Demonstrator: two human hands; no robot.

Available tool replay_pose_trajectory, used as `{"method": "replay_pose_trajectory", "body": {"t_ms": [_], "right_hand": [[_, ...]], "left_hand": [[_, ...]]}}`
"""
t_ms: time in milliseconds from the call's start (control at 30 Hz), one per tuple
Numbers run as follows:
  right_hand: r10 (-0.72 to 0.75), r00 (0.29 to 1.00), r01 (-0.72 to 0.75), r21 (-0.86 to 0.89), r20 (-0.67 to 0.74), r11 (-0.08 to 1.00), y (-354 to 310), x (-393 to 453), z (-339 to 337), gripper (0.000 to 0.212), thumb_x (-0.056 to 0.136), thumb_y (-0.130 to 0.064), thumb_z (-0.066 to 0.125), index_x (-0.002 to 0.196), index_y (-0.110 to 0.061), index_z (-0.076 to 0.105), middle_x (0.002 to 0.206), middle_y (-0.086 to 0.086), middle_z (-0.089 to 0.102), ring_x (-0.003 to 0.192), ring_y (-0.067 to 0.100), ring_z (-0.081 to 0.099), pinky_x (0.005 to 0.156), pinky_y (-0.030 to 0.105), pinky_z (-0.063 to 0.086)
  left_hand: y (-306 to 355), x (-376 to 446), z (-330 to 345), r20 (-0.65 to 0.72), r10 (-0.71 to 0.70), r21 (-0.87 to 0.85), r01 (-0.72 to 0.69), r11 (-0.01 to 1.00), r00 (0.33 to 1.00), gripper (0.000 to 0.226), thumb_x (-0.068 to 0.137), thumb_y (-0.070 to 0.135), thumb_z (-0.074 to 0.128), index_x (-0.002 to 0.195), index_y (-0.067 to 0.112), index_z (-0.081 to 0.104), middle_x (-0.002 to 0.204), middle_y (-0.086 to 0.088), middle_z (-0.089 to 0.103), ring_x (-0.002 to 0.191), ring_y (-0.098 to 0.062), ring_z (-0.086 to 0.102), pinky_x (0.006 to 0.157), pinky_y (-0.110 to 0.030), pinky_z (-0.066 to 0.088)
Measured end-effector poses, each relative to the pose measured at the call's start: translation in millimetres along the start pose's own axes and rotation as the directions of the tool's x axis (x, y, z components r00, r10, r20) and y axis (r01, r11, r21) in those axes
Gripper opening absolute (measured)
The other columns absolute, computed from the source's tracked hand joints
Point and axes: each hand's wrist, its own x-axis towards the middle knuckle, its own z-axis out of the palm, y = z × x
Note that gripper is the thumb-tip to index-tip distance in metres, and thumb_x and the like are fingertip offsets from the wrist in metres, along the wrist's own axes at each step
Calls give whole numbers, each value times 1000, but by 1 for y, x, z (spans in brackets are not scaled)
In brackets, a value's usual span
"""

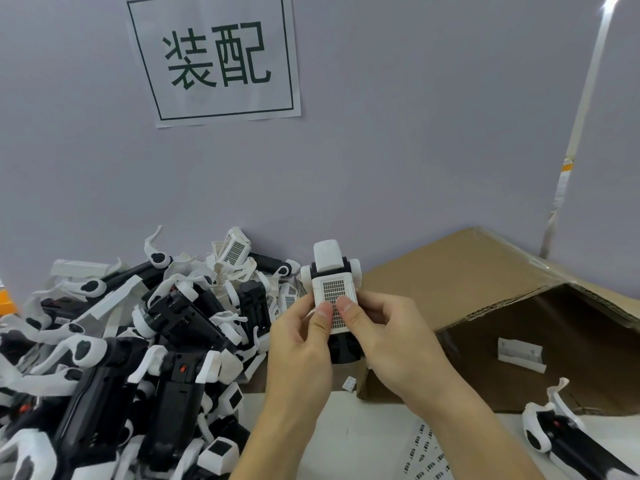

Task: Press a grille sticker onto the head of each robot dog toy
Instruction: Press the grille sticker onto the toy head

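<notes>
Head view shows both hands raised above the white desk, holding one white-and-black plastic robot dog toy (pixel 334 292) between them in front of the grey partition wall (pixel 415 150). The left hand (pixel 301 344) cups the toy's left flank with fingers curled round it, thumb laid on the lower left part of the grey grid-patterned grille sticker (pixel 334 299). The right hand (pixel 384 334) grips the right flank likewise, its thumb pressing the sticker's middle right. Two thumbs side by side probably serve to rub the sticker flat while the fingers brace the body from behind.

Its long axis runs roughly upright, tilted slightly away from the person; the stickered panel faces the camera, and a white block-shaped end points up toward the wall. The lower end is hidden behind the palms.

A heap of black-and-white robot dog toys (pixel 138 341) fills the desk's left side, some near the far edge already wearing grilles. An open brown cardboard box (pixel 519 289) sits toward the far right corner, and a sheet of small printed stickers (pixel 426 455) lies at the near edge, under the right wrist.
</notes>
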Motion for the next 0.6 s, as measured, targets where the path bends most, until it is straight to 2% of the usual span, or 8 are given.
{"method": "replay_pose_trajectory", "body": {"t_ms": [100,167,233,267,333,433,533,600], "right_hand": [[20,1000,-20,37,14,999,-1,0,-2,18,100,-23,61,109,-27,76,100,-11,79,97,1,72,79,15,56],[43,998,-46,59,42,997,-2,-1,-4,18,99,-23,63,112,-26,76,101,-11,78,99,2,72,81,16,57],[61,995,-66,63,84,996,-1,-1,-6,18,96,-21,67,111,-24,76,101,-10,79,99,4,73,81,18,57],[68,992,-75,60,108,995,-1,-1,-7,19,95,-21,68,112,-23,76,102,-9,79,98,5,73,80,18,58],[81,988,-87,45,131,995,0,-1,-7,21,95,-23,69,115,-23,75,103,-8,79,99,7,74,79,19,58],[80,994,-85,62,77,994,2,-2,-4,17,97,-25,66,111,-24,77,98,-8,79,95,7,75,76,18,58],[49,998,-50,41,45,998,4,-2,0,16,98,-25,65,107,-27,77,94,-10,79,91,5,75,73,18,57],[37,999,-38,34,32,999,3,-4,4,16,98,-26,65,107,-26,78,94,-10,79,91,4,74,73,17,58]], "left_hand": [[1,2,-2,-7,-54,-64,54,997,998,29,105,11,46,117,12,73,101,-7,78,100,-24,74,78,-28,59],[3,3,-4,-5,-123,-179,120,977,992,26,99,17,53,111,10,75,102,-16,76,102,-35,72,82,-41,59],[6,3,-4,-21,-208,-248,196,949,978,35,85,36,62,103,11,79,102,-21,75,102,-41,71,88,-54,57],[6,3,-4,-31,-232,-247,218,944,972,40,81,43,63,99,11,79,101,-22,75,99,-42,71,88,-58,57],[7,2,-3,-51,-221,-200,206,958,974,39,87,42,60,95,9,79,97,-22,76,95,-43,72,87,-63,56],[8,0,2,-94,-153,-129,140,982,984,33,101,30,52,100,9,77,93,-17,77,92,-36,74,87,-61,57],[9,1,4,-128,-137,-112,123,986,982,31,103,27,51,99,9,76,90,-14,77,88,-36,74,79,-52,61],[9,2,2,-145,-177,-145,156,977,973,30,101,28,54,96,9,77,91,-17,77,89,-38,74,72,-44,61]]}}
